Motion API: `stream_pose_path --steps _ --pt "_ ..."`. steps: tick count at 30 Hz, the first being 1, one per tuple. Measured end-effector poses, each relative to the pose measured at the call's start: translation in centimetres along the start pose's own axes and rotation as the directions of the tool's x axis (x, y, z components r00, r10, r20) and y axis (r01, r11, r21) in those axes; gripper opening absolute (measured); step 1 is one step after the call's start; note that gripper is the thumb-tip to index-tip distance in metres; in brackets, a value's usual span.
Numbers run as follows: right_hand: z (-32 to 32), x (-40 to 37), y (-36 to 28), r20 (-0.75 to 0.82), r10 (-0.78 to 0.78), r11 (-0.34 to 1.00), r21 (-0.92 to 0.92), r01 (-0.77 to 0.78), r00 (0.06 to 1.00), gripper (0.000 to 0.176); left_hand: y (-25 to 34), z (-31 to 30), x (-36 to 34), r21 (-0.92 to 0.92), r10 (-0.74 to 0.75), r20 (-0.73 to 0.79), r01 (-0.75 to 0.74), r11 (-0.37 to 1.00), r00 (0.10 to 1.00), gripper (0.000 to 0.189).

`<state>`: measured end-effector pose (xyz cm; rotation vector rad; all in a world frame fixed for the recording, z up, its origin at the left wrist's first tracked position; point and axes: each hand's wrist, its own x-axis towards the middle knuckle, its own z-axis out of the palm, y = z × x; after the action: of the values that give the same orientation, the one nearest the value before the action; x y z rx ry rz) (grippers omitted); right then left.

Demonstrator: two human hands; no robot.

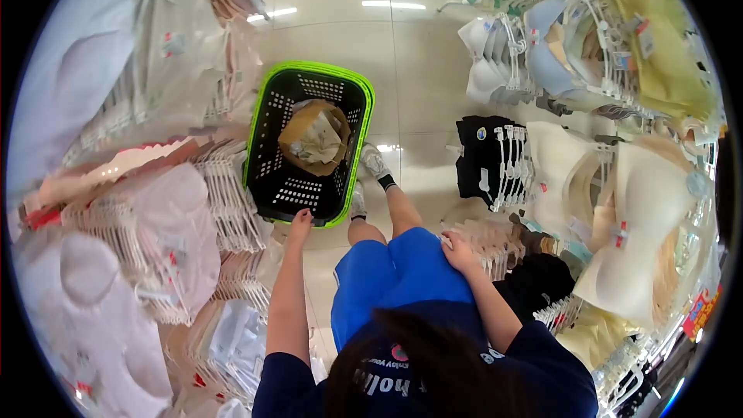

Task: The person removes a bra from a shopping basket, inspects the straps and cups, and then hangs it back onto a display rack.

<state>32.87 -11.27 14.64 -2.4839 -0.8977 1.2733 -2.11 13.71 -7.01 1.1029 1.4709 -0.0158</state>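
Note:
My left hand is closed at the near end of a black basket with a bright green rim. In the basket lies an open brown paper bag with pale crumpled material inside. My right hand is beside the right leg of the blue shorts, its fingers curled round a small whitish thing too small to name.
Racks of pale garments on white hangers line the left side. On the right hang white bras, black garments and a yellow-green top. A tiled floor runs between them.

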Motion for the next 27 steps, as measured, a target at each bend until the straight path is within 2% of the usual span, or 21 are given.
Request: stream_pose_path --steps 2,3,4,6,8,9,10,11,12,14,15,16,17,20,21,22,23,26,27 --pt "1.3 1.3 1.0 0.005 -0.024 0.996 0.091 0.024 1.000 0.030 1.4 1.8 2.9 0.101 0.043 -0.016 -0.041 0.994 0.999 0.032" --pt "1.8 1.6 1.2 -0.002 -0.023 0.993 0.112 0.023 1.000 0.028 3.8 2.4 3.3 0.267 0.180 -0.056 -0.159 0.951 0.982 0.030" --pt "2.2 1.8 1.6 -0.007 -0.003 0.996 0.092 0.004 1.000 0.028 4.1 3.5 5.1 0.330 0.323 -0.112 -0.271 0.904 0.940 0.030" --pt "2.8 1.7 2.5 -0.027 0.051 0.998 0.048 -0.050 0.998 0.027 7.5 5.3 7.3 0.414 0.330 -0.123 -0.254 0.874 0.936 0.031" --pt "3.0 1.7 3.4 -0.021 0.127 0.991 0.032 -0.126 0.992 0.026 8.8 7.3 11.2 0.409 0.435 -0.123 -0.354 0.841 0.892 0.032" --pt "3.3 1.7 4.0 -0.028 0.161 0.986 0.040 -0.160 0.987 0.025 9.5 8.2 13.4 0.427 0.512 -0.167 -0.406 0.808 0.843 0.035" --pt "3.9 1.5 4.9 -0.031 0.192 0.981 0.048 -0.191 0.981 0.025 9.8 9.7 15.9 0.001 0.364 -0.306 -0.382 0.924 0.880 0.039" --pt "4.5 1.4 5.7 -0.037 0.187 0.982 0.047 -0.185 0.982 0.025 10.2 10.7 18.5 -0.306 0.125 -0.372 -0.249 0.919 0.920 0.041" --pt "5.3 1.1 6.9 -0.043 0.180 0.983 0.049 -0.178 0.983 0.025 11.4 11.5 20.7 -0.587 -0.125 -0.363 -0.123 0.800 0.923 0.043" --pt "6.5 1.3 7.6 -0.024 0.213 0.976 0.054 -0.212 0.977 0.024 8.8 12.7 27.4 -0.503 0.029 -0.267 -0.165 0.848 0.963 0.044" --pt "5.7 1.7 6.3 -0.003 0.248 0.968 0.052 -0.247 0.969 0.024 8.5 13.1 29.6 -0.242 0.063 -0.205 -0.113 0.964 0.977 0.043" --pt "5.2 2.3 5.4 0.017 0.278 0.959 0.048 -0.279 0.960 0.023 8.6 13.3 31.6 0.042 0.079 -0.134 -0.074 0.996 0.988 0.043" --pt "5.4 2.6 5.4 0.039 0.321 0.940 0.104 -0.324 0.946 0.023 8.6 13.6 33.1 0.323 0.077 -0.056 -0.055 0.945 0.995 0.043" --pt "6.4 3.1 6.1 0.072 0.386 0.900 0.191 -0.393 0.920 0.023 7.4 15.4 36.6 0.638 0.009 0.040 -0.033 0.769 0.999 0.043" --pt "6.2 3.5 5.7 0.081 0.425 0.876 0.214 -0.432 0.902 0.023 -0.6 15.5 42.8 0.818 0.142 0.213 -0.256 0.515 0.967 0.043" --pt "6.1 4.0 5.4 0.084 0.461 0.852 0.238 -0.467 0.883 0.024 3.8 16.5 40.3 0.642 -0.081 0.075 0.014 0.767 0.994 0.039" --pt "6.3 4.1 5.7 0.116 0.483 0.829 0.257 -0.496 0.868 0.024 3.8 17.0 40.9 0.625 -0.174 0.083 0.084 0.776 0.981 0.040" --pt "7.1 6.2 5.8 0.146 0.450 0.829 0.300 -0.473 0.881 0.026 -9.1 15.2 50.5 0.634 -0.287 0.365 -0.011 0.773 0.886 0.045" --pt "7.2 6.8 5.5 0.176 0.445 0.814 0.329 -0.478 0.878 0.026 -7.5 16.5 48.9 0.666 -0.307 0.189 0.108 0.738 0.933 0.045"
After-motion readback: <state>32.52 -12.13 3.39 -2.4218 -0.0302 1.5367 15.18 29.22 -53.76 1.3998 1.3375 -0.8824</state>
